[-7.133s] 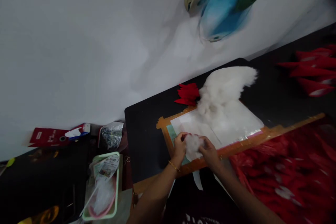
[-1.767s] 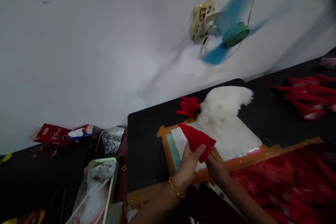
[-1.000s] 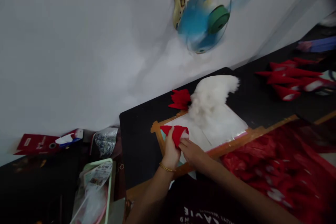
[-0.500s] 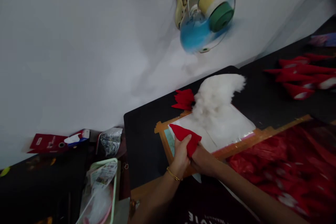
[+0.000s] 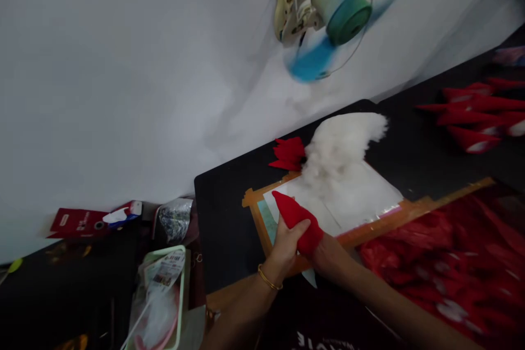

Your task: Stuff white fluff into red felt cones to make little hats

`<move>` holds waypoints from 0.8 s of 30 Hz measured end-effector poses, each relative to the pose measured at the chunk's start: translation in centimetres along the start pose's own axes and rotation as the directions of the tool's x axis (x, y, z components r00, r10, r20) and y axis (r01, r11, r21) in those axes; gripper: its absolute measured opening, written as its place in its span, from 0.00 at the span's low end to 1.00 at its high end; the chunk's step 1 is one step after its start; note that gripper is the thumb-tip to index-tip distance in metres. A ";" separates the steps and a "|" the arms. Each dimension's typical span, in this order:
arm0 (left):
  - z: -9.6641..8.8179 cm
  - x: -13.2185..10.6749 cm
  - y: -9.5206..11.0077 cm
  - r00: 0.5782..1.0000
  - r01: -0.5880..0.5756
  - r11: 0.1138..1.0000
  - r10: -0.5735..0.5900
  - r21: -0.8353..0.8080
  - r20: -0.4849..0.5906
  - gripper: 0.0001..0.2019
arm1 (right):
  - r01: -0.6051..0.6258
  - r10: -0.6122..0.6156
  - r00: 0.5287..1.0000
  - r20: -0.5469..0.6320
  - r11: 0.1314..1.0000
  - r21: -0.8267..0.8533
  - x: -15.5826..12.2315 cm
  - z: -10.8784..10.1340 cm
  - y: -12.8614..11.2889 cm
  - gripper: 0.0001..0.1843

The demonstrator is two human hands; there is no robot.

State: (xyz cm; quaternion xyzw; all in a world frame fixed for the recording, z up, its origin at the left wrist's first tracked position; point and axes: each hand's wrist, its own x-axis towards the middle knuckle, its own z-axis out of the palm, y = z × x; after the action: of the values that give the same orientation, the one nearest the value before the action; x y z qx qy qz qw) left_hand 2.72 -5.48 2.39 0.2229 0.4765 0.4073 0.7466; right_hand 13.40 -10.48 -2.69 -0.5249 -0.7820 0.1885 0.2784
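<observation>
A red cone-shaped felt piece [image 5: 299,220] points up and left over the table mat. My left hand [image 5: 287,240], with a gold bangle at the wrist, is wrapped round it from the left, thumb across its front. My right hand [image 5: 324,252] reaches into its wide end, so its fingers are hidden inside the cloth and only the back of the hand and wrist show. Just beyond lies a heap of white fluffy stuffing [image 5: 338,145] on the white sheet [image 5: 369,188]. Left of the stuffing is a small stack of flat red felt pieces [image 5: 288,153].
Several red cones with white at their bases [image 5: 478,112] lie on the black table [image 5: 225,213] at right. A red plastic bag [image 5: 443,262] with red pieces sits near my right forearm. A wall fan [image 5: 348,19] spins above. A pale green basket [image 5: 180,295] stands lower left.
My right hand has slid deeper into the red cone, which now looks fuller and covers its fingers. The left hand keeps its grip. The view has shifted slightly.
</observation>
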 end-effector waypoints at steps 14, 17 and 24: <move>0.6 2.3 -2.1 0.994 -0.009 0.986 -0.009 -0.165 -0.107 0.26 | -0.422 0.471 0.824 0.316 0.881 -0.215 1.2 -1.3 -0.3 0.20; 0.7 2.4 -2.6 0.990 -0.009 0.985 -0.015 -0.173 -0.138 0.25 | -0.468 0.532 0.745 0.403 0.847 -0.252 1.9 -2.3 -0.2 0.19; -0.7 4.5 -0.9 0.976 0.113 0.917 -0.174 -0.382 -0.130 0.21 | -0.198 0.219 0.960 -0.174 0.972 0.127 -1.3 -3.5 0.7 0.20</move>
State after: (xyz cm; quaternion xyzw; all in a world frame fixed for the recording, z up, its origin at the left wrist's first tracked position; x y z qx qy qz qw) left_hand 3.43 -2.35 -0.92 0.0076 0.4645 0.4510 0.7621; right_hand 16.57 -11.41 -0.69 -0.6039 -0.6814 0.2089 0.3570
